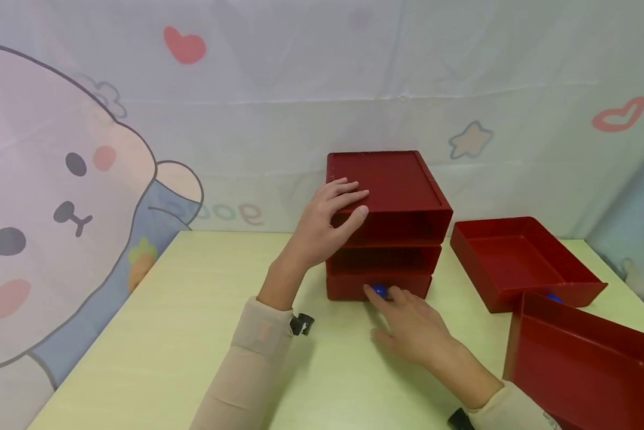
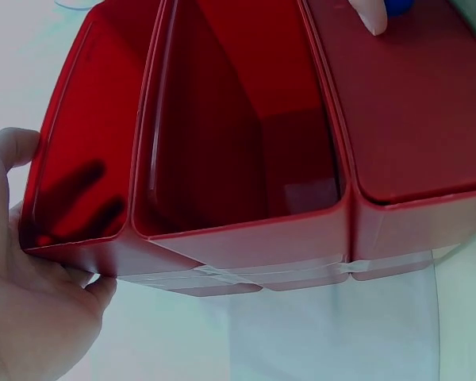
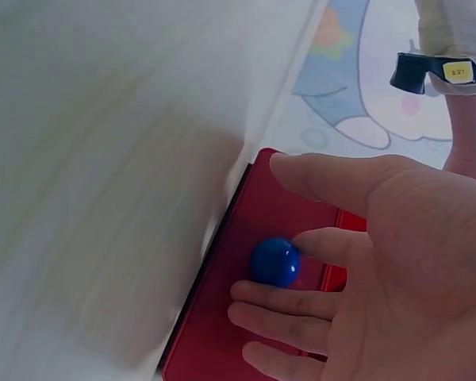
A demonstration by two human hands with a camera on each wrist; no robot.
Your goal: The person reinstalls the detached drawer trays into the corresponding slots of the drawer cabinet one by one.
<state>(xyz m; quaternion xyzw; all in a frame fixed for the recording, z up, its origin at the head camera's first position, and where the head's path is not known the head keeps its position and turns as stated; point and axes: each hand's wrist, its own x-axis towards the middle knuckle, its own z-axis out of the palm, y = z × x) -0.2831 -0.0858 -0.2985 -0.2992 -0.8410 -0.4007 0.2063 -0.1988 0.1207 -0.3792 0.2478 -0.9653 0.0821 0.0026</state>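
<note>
A dark red three-tier drawer cabinet (image 1: 392, 176) stands at the back of the table. Its upper two slots gape without drawers, while the bottom drawer (image 1: 346, 288) sits in place. My left hand (image 1: 322, 224) rests on the cabinet's top left edge, fingers extended over the top and thumb by the front edge. The left wrist view shows fingertips of that hand (image 2: 32, 302) along the cabinet's edge. At the bottom drawer, my right hand (image 1: 416, 325) has straight fingers on either side of the round blue knob (image 3: 274, 262). The index fingertip touches the knob; the thumb stands apart.
To the right lies a removed red drawer (image 1: 507, 254), with a blue knob (image 1: 554, 297) on its front. A second red drawer (image 1: 591, 370) is nearer, at the lower right. All stand on a pale yellow table (image 1: 193, 310) before a printed cloth backdrop (image 1: 279, 149).
</note>
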